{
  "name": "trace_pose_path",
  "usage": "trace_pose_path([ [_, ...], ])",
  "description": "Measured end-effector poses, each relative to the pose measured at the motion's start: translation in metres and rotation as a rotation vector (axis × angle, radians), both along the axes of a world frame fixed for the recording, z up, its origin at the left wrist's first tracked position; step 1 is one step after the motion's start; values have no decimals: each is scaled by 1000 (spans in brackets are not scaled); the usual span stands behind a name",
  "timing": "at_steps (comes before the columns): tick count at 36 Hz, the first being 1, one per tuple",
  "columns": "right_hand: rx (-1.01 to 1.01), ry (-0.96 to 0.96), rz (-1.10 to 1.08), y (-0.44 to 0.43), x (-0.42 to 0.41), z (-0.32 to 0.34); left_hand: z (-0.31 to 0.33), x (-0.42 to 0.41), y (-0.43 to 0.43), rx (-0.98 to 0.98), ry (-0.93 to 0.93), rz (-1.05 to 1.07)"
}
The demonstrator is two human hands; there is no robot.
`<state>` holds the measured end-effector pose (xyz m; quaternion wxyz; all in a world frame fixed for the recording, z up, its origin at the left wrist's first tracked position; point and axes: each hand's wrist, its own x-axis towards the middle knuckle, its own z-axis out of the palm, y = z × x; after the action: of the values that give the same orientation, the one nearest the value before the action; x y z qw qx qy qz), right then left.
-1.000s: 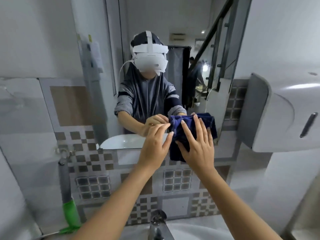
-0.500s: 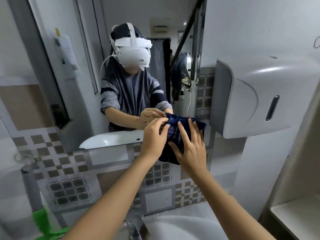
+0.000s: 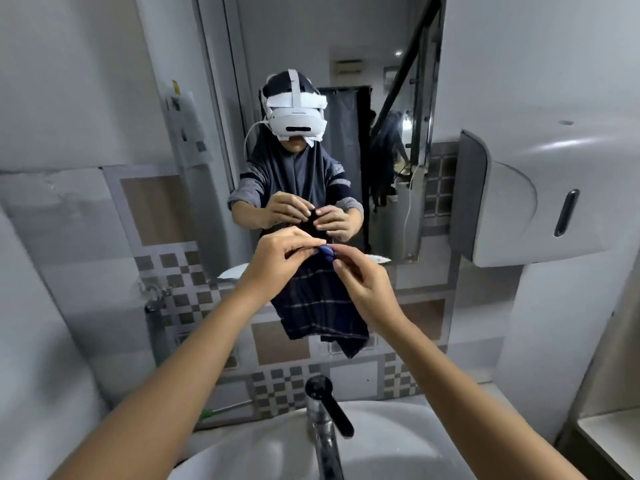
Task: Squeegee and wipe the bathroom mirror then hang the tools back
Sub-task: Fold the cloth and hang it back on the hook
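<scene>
A dark blue striped cloth (image 3: 318, 306) hangs down in front of the tiled wall, below the mirror (image 3: 311, 98). My left hand (image 3: 280, 258) and my right hand (image 3: 363, 289) both pinch its top end, where a small blue loop or knob (image 3: 326, 252) shows between the fingertips. The cloth is off the glass. The mirror reflects a person in a white headset with both hands held together. A sliver of green at the lower left may be the squeegee (image 3: 207, 414); most of it is hidden behind my left arm.
A white sink (image 3: 398, 441) with a chrome tap (image 3: 325, 420) lies directly below my arms. A grey wall dispenser (image 3: 540, 195) juts out to the right of the mirror. A white shelf edge (image 3: 609, 434) sits at lower right. A hose fitting (image 3: 152, 296) hangs on the left wall.
The cloth was pressed flat against the mirror by my right hand; now it is pulled off the glass and hangs loose, pinched at its top by both hands. The view tilted downward.
</scene>
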<state>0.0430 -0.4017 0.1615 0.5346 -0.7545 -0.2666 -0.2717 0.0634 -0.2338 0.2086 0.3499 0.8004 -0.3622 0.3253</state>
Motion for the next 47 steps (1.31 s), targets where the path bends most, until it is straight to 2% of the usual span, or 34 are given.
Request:
trace_pose_path([
  [4,46,90,107,31,-3,6,5,-17,40,38,-14,76],
  [10,-79,226,242,78,-3,23,7,-42,104,67,-2,206],
  [17,-226,258,310,138,3,50,5,-64,182,41,80,318],
  [24,-287,88,171,218,16,92,30,-66,242,-134,50,437],
  [31,-147,-113,-1,292,31,144,78,-36,278,-364,-110,581],
  [34,-120,-142,-67,316,44,164,97,-21,289,-399,-166,631],
  [38,-205,-167,-173,339,58,174,106,-1,302,-413,-139,682],
  [42,-243,-149,-205,351,68,163,97,12,311,-440,-97,675],
  [47,-174,-147,-178,355,73,145,81,21,318,-498,-102,622],
])
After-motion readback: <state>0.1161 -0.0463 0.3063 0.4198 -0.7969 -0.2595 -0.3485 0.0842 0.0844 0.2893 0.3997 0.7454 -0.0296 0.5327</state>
